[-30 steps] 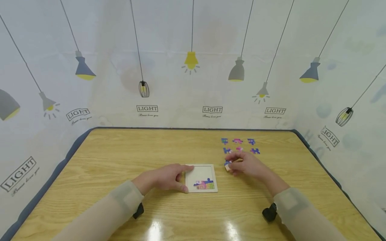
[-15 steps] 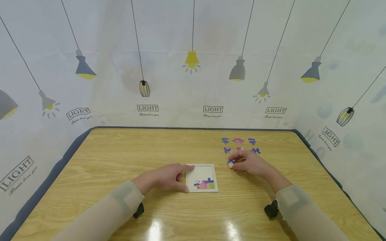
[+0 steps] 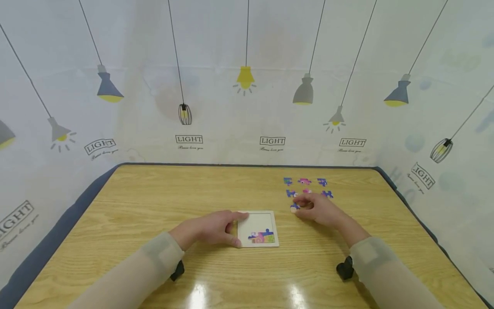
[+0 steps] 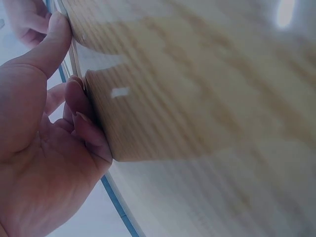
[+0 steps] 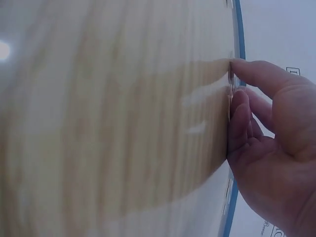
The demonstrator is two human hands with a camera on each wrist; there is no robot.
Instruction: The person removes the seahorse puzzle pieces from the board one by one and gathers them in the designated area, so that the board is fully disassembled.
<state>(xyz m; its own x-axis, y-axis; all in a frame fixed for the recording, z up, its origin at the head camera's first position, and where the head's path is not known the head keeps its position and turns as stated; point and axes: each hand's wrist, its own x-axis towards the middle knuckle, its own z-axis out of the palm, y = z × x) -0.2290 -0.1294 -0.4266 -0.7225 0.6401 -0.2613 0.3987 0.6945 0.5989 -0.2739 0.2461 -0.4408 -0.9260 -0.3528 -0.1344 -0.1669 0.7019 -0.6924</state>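
A square white puzzle tray (image 3: 247,225) lies on the table with a few joined jigsaw pieces (image 3: 263,236), pink, blue and green, in its lower right corner. My left hand (image 3: 217,227) grips the tray's left side, index finger at the upper corner and thumb at the lower one. Right of the tray, my right hand (image 3: 318,211) pinches a small blue jigsaw piece (image 3: 295,207) close over the table, its pale side partly showing. In the right wrist view, thumb and fingers are down at the tabletop and mostly hide that piece.
Behind my right hand, several loose jigsaw pieces (image 3: 304,181) lie in two rows; the nearer row is partly covered by the fingers. The wooden table (image 3: 173,189) has a dark blue edge, and a lamp-print wall sheet (image 3: 216,86) hangs behind it.
My right hand with the jigsaw piece has shifted slightly away from the tray and toward the loose pieces. My left hand and the tray have stayed put.
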